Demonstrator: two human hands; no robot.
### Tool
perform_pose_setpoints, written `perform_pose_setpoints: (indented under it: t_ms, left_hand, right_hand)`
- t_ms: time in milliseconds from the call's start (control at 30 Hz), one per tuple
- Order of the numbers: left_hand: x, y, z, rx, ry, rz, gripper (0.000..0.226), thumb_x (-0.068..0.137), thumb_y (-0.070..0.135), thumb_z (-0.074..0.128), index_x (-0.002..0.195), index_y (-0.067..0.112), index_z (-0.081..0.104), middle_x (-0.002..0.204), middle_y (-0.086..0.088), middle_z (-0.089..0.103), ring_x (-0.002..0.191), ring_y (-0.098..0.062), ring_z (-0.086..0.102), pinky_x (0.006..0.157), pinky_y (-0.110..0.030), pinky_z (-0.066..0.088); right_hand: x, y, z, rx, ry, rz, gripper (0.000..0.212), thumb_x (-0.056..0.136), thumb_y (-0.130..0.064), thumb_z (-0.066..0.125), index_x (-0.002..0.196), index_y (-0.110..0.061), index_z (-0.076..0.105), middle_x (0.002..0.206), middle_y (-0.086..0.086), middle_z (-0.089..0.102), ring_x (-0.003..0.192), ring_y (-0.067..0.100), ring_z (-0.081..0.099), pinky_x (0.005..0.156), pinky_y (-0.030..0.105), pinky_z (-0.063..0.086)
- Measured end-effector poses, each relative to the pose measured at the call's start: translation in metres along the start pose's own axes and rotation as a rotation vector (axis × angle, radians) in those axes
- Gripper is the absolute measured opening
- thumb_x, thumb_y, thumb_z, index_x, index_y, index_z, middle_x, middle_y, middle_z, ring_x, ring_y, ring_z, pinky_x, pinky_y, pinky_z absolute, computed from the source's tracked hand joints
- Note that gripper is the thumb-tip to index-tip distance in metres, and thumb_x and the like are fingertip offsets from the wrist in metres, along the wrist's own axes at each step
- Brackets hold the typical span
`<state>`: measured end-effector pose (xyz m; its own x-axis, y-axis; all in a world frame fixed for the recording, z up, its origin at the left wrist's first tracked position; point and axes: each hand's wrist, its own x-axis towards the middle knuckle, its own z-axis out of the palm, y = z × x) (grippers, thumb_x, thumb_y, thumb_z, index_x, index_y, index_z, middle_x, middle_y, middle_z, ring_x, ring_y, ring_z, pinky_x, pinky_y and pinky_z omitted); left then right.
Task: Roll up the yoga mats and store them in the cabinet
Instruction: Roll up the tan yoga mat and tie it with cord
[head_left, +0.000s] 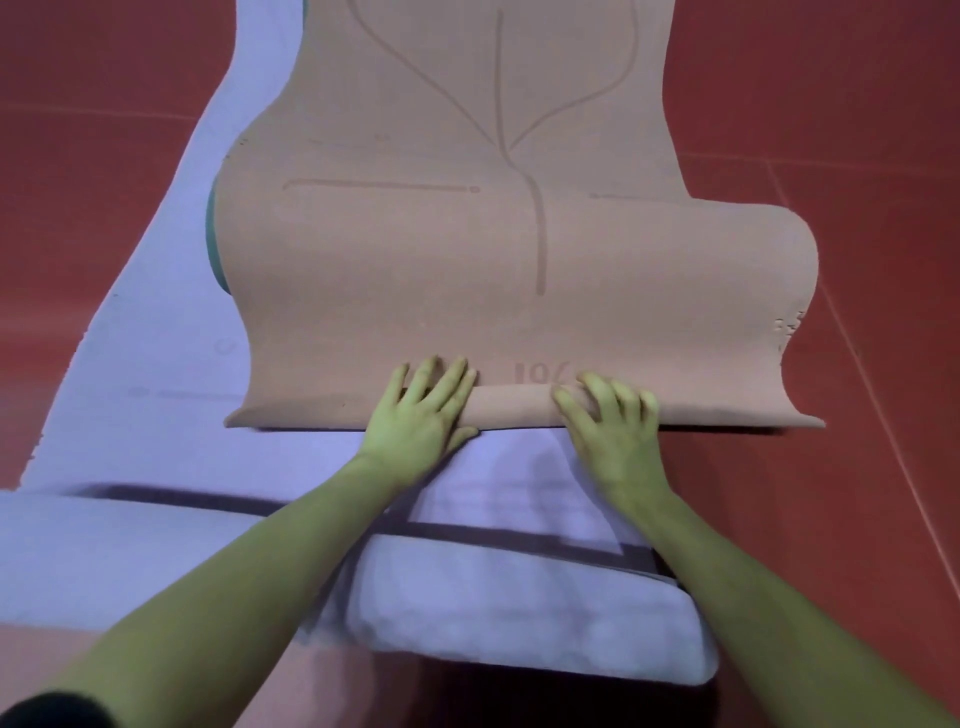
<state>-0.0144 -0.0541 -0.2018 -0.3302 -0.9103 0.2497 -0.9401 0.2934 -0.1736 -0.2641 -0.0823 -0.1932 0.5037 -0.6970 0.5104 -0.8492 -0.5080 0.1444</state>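
Left hand (415, 415) flat on the near end of the tan yoga mat (498, 260), fingers spread and nearly straight, palm pressing on the first small turn of the roll (514, 410), thumb tucked at its near edge. Right hand (613, 431) just beside, also on the roll, fingers splayed and slightly bent over the top; pressing rather than gripping, though motion blur made the fingertips hard to read. Nothing enclosed in either hand.

Roll only begun: 1 tight turn at the near edge, ends flaring out wider to both sides. Beyond the hands, rest of the tan mat stretched away, buckled into a raised wave partway along, printed with alignment lines and a leaf-like outline. Teal underside (213, 244) peeking out at the left of the wave. Beneath and to the left, a lavender mat (156, 312) spread flat on the red floor (857, 104), with a pale folded or rolled bundle (519, 613) near the forearms. Cabinet not in view.

Step in hand, judged: starting the roll of the tan mat. Next move likely called for even forward pressure from both palms to keep the ends square, and for smoothing the wave ahead so it would not wind in loosely.
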Motion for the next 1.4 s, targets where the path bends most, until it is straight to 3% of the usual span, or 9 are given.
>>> perform_pose_setpoints:
  t_ms: [133, 200, 333, 500, 633, 700, 967, 1167, 1400]
  left_hand:
    - [0.002, 0.002, 0.006, -0.032, 0.225, 0.027, 0.048, 0.091, 0.037, 0.044, 0.127, 0.008, 0.059, 0.115, -0.009, 0.057, 0.094, -0.032, 0.043, 0.084, -0.042, 0.032]
    - [-0.004, 0.007, 0.008, -0.085, 0.292, 0.086, 0.04, 0.09, 0.02, 0.047, 0.128, 0.011, 0.056, 0.12, -0.007, 0.055, 0.098, -0.032, 0.045, 0.086, -0.043, 0.033]
    - [-0.013, 0.01, 0.014, -0.113, 0.24, 0.032, 0.04, 0.091, 0.031, 0.048, 0.126, 0.016, 0.06, 0.123, -0.002, 0.063, 0.11, -0.027, 0.046, 0.094, -0.05, 0.03]
    - [-0.015, 0.007, 0.012, -0.257, 0.188, -0.013, 0.03, 0.092, 0.033, 0.052, 0.116, 0.021, 0.067, 0.11, 0.005, 0.067, 0.086, -0.021, 0.043, 0.079, -0.037, 0.029]
    - [-0.043, 0.015, -0.007, -0.353, 0.152, -0.024, 0.041, 0.1, 0.036, 0.033, 0.114, 0.022, 0.069, 0.104, 0.007, 0.067, 0.083, -0.018, 0.041, 0.072, -0.034, 0.025]
    - [-0.06, 0.021, -0.016, -0.356, 0.125, -0.006, 0.04, 0.099, 0.035, 0.034, 0.116, 0.023, 0.069, 0.101, 0.008, 0.067, 0.082, -0.018, 0.041, 0.07, -0.033, 0.025]
    - [-0.127, 0.05, -0.052, -0.391, 0.178, 0.031, 0.034, 0.099, 0.034, 0.04, 0.116, 0.023, 0.067, 0.093, 0.008, 0.065, 0.082, -0.017, 0.043, 0.069, -0.033, 0.028]
    - [-0.141, 0.054, -0.048, -0.408, 0.087, 0.036, 0.033, 0.094, 0.037, 0.044, 0.113, 0.027, 0.069, 0.094, 0.008, 0.067, 0.086, -0.015, 0.046, 0.07, -0.032, 0.03]
    - [-0.128, 0.046, -0.044, -0.331, 0.129, 0.038, 0.036, 0.095, 0.038, 0.045, 0.119, 0.021, 0.067, 0.104, 0.003, 0.056, 0.084, -0.022, 0.045, 0.073, -0.036, 0.033]
  right_hand:
    - [0.0, 0.001, 0.005, 0.017, -0.071, -0.029, 0.037, 0.086, -0.032, 0.049, 0.113, -0.013, 0.065, 0.121, 0.011, 0.05, 0.104, 0.029, 0.045, 0.088, 0.043, 0.033]
    - [-0.003, -0.002, 0.009, 0.017, -0.129, 0.003, 0.042, 0.084, -0.039, 0.048, 0.111, -0.013, 0.067, 0.116, 0.013, 0.057, 0.101, 0.029, 0.044, 0.087, 0.042, 0.033]
    - [-0.006, -0.01, 0.01, 0.108, -0.148, 0.165, 0.037, 0.086, -0.04, 0.046, 0.104, -0.018, 0.071, 0.101, 0.008, 0.063, 0.095, 0.024, 0.044, 0.088, 0.04, 0.03]
    - [-0.011, -0.02, -0.005, 0.321, -0.2, 0.307, 0.034, 0.087, -0.043, 0.044, 0.097, -0.023, 0.071, 0.092, -0.002, 0.062, 0.087, 0.018, 0.037, 0.081, 0.031, 0.022]
    - [-0.034, -0.036, -0.026, 0.402, -0.177, 0.349, 0.026, 0.085, -0.04, 0.049, 0.096, -0.027, 0.068, 0.086, -0.004, 0.06, 0.081, 0.017, 0.038, 0.077, 0.026, 0.018]
    - [-0.05, -0.044, -0.036, 0.42, -0.196, 0.366, 0.026, 0.084, -0.039, 0.05, 0.095, -0.027, 0.069, 0.087, -0.007, 0.058, 0.081, 0.015, 0.039, 0.077, 0.023, 0.016]
    - [-0.108, -0.07, -0.081, 0.387, -0.253, 0.306, 0.032, 0.083, -0.042, 0.047, 0.096, -0.024, 0.071, 0.088, -0.005, 0.062, 0.084, 0.016, 0.041, 0.077, 0.028, 0.02]
    - [-0.122, -0.077, -0.086, 0.357, -0.333, 0.275, 0.027, 0.084, -0.043, 0.044, 0.108, -0.033, 0.051, 0.092, -0.006, 0.064, 0.085, 0.016, 0.041, 0.077, 0.032, 0.023]
    - [-0.1, -0.063, -0.079, 0.362, -0.283, 0.223, 0.03, 0.085, -0.041, 0.046, 0.09, -0.025, 0.07, 0.087, -0.004, 0.06, 0.081, 0.017, 0.038, 0.075, 0.031, 0.022]
